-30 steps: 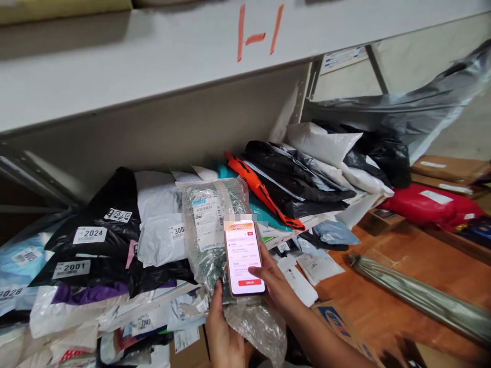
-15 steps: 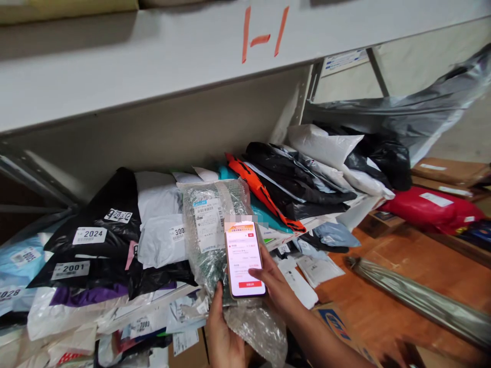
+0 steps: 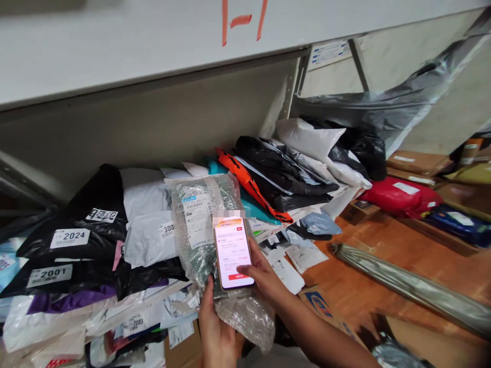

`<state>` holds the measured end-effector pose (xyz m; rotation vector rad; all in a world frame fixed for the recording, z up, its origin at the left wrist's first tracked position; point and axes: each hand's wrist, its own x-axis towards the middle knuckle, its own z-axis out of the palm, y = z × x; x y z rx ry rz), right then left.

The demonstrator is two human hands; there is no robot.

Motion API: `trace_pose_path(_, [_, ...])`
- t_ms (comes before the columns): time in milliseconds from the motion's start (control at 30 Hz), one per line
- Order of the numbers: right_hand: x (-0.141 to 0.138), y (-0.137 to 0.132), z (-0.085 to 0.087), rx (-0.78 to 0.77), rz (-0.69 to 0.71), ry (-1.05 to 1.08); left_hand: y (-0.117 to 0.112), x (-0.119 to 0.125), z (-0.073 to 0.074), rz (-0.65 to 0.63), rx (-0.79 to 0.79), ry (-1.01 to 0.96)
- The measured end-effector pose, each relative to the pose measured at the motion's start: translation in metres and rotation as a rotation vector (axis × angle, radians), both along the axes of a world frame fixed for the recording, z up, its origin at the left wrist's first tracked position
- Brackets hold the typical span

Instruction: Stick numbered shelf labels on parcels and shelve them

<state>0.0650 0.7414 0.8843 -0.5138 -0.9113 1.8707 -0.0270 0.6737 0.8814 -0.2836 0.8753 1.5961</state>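
Observation:
My left hand (image 3: pixel 215 327) grips the lower end of a parcel wrapped in clear bubble wrap (image 3: pixel 226 191), its thumb on the near side. The parcel has a white shipping label (image 3: pixel 197 220) on its face and dark green contents showing through. Over the parcel's lower right part, my right hand (image 3: pixel 261 273) holds a smartphone (image 3: pixel 233 255) with the screen lit. The right thumb rests on the lower part of the screen, near a red button. Most of the right fingers are hidden behind the phone.
Black bags (image 3: pixel 76 204) and a grey bag (image 3: pixel 149 235) with number labels fill the shelf on the left. Black, orange and white bags (image 3: pixel 310 135) continue right. A red parcel (image 3: pixel 402 197), cartons and a long wrapped roll (image 3: pixel 406 286) lie on the brown floor (image 3: pixel 345 266).
The view has turned slightly right and down, so the shelf and parcels appear shifted left. Both hands keep the same grip on the parcel and phone.

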Motion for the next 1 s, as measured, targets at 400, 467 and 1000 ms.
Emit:
trace_pose_path(400, [0.0041,0.0013,-0.0034,0.049,0.003,0.031,0.0017,0.0015,-0.002,0.009,0.054,0.019])
trace_pose_path(467, [0.0037,0.0017,-0.0033,0.059,0.001,0.041,0.002,0.0013,-0.0024,0.018,0.055,0.019])
trace_pose_path(1000, [0.0047,0.001,-0.0041,0.067,0.01,0.017,0.0033,-0.0006,-0.0059,0.015,0.051,0.014])
